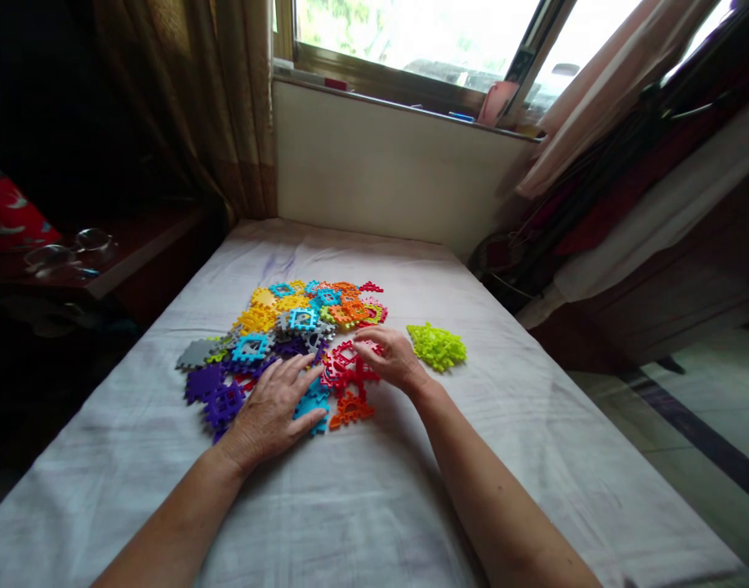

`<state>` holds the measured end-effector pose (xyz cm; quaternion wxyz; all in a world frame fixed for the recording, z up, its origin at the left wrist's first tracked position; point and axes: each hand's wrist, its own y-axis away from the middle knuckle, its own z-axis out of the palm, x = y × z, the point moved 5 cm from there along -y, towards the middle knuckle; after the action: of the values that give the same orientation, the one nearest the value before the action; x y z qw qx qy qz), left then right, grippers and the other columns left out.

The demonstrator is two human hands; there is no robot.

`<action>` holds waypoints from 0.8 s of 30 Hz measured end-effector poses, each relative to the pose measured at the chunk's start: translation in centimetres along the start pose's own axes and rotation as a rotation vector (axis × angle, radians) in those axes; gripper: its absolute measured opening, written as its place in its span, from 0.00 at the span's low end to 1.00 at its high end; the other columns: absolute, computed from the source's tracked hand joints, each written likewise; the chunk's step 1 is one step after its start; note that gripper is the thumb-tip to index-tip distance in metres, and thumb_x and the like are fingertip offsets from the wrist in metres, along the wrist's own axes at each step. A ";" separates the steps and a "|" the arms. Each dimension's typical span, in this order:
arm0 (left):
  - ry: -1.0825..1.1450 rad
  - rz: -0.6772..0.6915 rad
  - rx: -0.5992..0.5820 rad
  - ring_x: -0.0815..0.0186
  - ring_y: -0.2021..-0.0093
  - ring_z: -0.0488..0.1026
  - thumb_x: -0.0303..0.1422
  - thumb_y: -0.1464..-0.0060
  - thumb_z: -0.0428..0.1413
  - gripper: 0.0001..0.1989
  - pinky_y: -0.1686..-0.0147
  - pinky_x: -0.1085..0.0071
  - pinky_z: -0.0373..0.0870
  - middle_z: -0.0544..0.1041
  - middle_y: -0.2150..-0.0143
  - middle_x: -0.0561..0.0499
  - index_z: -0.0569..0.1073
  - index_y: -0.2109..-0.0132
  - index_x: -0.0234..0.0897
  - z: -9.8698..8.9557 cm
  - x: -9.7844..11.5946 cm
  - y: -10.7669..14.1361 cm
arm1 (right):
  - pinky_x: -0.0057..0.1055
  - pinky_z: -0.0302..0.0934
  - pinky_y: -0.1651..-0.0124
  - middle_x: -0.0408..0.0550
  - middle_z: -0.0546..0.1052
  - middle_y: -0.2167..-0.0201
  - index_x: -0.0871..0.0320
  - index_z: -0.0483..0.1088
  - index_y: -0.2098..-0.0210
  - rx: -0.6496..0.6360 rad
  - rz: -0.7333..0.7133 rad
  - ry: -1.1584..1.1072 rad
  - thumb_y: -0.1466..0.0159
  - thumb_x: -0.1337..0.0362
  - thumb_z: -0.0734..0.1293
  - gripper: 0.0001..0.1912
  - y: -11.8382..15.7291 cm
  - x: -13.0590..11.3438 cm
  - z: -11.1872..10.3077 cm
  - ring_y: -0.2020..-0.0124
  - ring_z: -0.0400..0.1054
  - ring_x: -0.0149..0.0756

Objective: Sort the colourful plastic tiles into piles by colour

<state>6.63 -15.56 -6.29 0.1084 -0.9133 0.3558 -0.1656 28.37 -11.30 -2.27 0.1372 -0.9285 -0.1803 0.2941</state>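
Observation:
A mixed pile of flat toothed plastic pieces lies on the cloth, with yellow pieces point(256, 318) at the back left, purple pieces point(224, 404) at the front left and orange pieces point(353, 310) at the back right. My left hand point(273, 408) rests with fingers spread over the pile's near side, beside a blue piece point(314, 402). At the pile's right side, my right hand point(391, 357) curls its fingers over red pieces point(342, 364); whether it grips one cannot be made out. An orange piece point(351, 408) lies between the hands. Separate lime-green pieces point(437, 346) are heaped to the right.
A pale sheet point(362, 506) covers the surface under the pieces. Glasses point(73, 249) and a red patterned item point(10, 216) sit on a dark side table at left. Beyond are a curtain point(227, 98), a wall and a window; clothes point(644, 204) hang at right.

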 end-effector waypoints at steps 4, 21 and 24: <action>-0.005 -0.002 -0.010 0.55 0.33 0.60 0.46 0.39 0.53 0.28 0.33 0.49 0.53 0.64 0.32 0.47 0.64 0.35 0.46 0.2 -0.1 0.1 | 0.37 0.63 0.43 0.50 0.79 0.50 0.54 0.76 0.51 0.085 0.421 0.289 0.34 0.64 0.63 0.15 -2.7 4.5 -1.4 0.48 0.71 0.41; -0.015 -0.001 0.004 0.54 0.34 0.61 0.48 0.39 0.51 0.27 0.33 0.48 0.54 0.65 0.32 0.46 0.65 0.36 0.46 0.0 -0.1 0.1 | 0.32 0.65 0.55 0.46 0.81 0.59 0.50 0.77 0.55 0.162 0.653 0.282 0.36 0.60 0.62 0.14 -3.6 7.5 -2.2 0.58 0.74 0.39; -0.009 0.001 0.002 0.54 0.34 0.61 0.48 0.39 0.51 0.27 0.33 0.48 0.54 0.65 0.32 0.46 0.65 0.36 0.46 0.0 -0.1 0.1 | 0.30 0.64 0.58 0.46 0.82 0.60 0.51 0.78 0.56 0.277 0.703 0.275 0.38 0.59 0.63 0.15 -2.5 9.2 -5.5 0.60 0.74 0.38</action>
<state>6.52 -15.54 -6.35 0.1110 -0.9139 0.3555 -0.1616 37.98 -6.04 -1.55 0.1748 -0.9371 0.2097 0.2177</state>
